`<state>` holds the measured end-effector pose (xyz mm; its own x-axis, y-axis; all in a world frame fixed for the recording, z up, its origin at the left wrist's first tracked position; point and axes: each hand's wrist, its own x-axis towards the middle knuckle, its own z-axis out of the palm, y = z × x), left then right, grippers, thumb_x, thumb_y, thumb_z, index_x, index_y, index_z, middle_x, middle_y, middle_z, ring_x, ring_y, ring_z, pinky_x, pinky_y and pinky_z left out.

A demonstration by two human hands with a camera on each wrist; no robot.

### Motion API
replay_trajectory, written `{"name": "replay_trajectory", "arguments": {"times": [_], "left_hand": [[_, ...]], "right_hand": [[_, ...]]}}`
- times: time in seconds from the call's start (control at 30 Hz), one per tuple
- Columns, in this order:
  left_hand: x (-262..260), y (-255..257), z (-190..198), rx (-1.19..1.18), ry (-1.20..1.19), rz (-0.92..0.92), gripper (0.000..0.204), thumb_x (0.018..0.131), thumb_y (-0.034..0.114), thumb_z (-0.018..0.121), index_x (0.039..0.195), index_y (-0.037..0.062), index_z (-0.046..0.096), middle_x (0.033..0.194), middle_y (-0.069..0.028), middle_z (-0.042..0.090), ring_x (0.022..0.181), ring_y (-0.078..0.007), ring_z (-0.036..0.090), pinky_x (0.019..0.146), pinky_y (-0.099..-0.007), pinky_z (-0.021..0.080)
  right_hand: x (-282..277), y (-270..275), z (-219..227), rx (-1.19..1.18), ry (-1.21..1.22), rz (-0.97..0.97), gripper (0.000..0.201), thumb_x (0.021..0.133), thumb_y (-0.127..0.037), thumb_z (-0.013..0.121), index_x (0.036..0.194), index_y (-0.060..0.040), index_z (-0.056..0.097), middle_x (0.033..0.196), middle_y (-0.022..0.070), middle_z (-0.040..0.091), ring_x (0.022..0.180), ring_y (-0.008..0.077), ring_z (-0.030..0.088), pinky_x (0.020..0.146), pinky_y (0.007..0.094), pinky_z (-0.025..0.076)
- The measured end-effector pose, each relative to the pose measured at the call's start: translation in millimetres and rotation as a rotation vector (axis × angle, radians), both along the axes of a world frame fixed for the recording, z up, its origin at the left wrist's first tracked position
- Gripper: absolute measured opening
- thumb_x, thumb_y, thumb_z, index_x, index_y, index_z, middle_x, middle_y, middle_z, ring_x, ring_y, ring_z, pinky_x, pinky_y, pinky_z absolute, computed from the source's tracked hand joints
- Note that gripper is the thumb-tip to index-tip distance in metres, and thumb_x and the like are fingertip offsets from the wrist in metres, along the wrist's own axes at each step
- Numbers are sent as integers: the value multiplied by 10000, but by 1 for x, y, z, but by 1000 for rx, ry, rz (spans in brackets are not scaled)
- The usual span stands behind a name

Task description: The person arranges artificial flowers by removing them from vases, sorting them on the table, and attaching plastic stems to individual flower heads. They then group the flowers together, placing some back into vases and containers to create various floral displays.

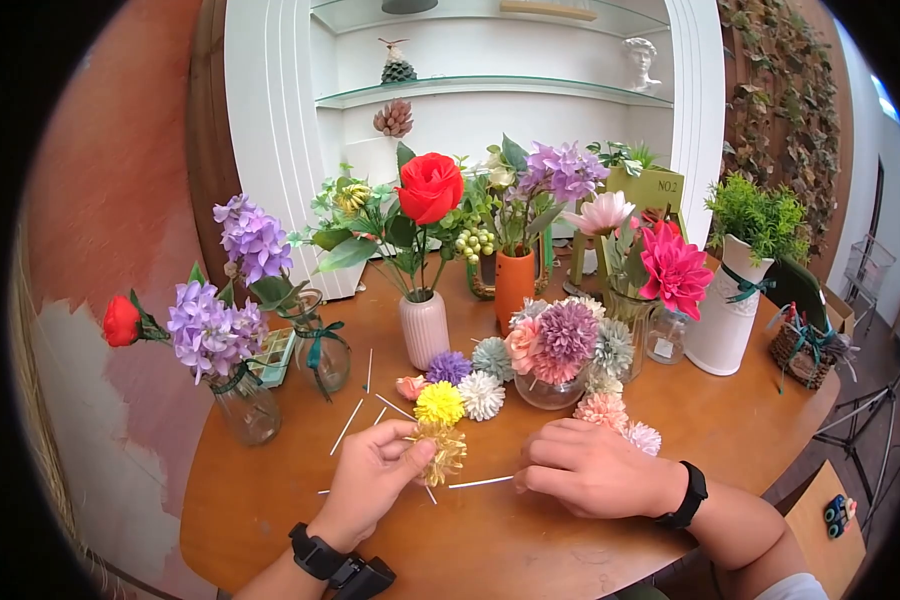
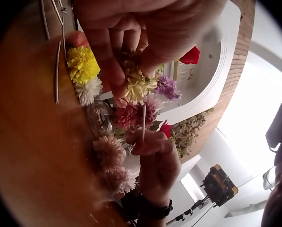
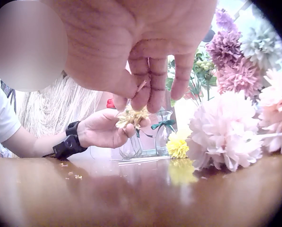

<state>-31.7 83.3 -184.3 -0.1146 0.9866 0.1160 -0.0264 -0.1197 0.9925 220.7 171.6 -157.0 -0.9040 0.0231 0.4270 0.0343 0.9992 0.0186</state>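
My left hand (image 1: 368, 482) pinches a golden flower head (image 1: 444, 452) between thumb and fingers over the table's near side. To its right, my right hand (image 1: 600, 470) pinches one end of a thin white stick (image 1: 480, 483), whose other end points left towards the flower head without touching it. In the left wrist view the stick (image 2: 143, 124) stands up from the right fingertips, just below the golden flower (image 2: 140, 88). The right wrist view shows the left hand (image 3: 102, 130) around the flower (image 3: 131, 118), beyond the right hand (image 3: 145, 38).
Loose yellow (image 1: 439, 403), white (image 1: 482, 396) and purple (image 1: 449, 367) flower heads lie beyond the hands. More white sticks (image 1: 346, 427) lie at left. A round glass vase (image 1: 550, 392) with flowers stands behind the right hand; glass vases (image 1: 250, 415) stand left, a white vase (image 1: 720, 325) right.
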Motion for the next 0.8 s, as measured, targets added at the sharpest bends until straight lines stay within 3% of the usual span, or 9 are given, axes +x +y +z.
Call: {"name": "replay_trajectory", "arguments": {"times": [0.3,0.8], "left_hand": [[3,-1,2,-26,-22,11,217,931,126,626,1070,-35,585,882,-86,699,741,-99,654,659,-220,517],[4,1,1,22,-52,102,180,885,70,678,1011,-25,592,906,-85,689,755,-85,640,648,-213,514]], "right_hand": [[-3,-5,-1,-94,68,146,291,842,-149,649,1114,-50,617,1009,79,597,926,225,608,737,325,499],[-3,-6,-6,-56,83,225,305,860,-242,656,1101,-56,648,1019,83,646,962,213,630,738,319,518]]}}
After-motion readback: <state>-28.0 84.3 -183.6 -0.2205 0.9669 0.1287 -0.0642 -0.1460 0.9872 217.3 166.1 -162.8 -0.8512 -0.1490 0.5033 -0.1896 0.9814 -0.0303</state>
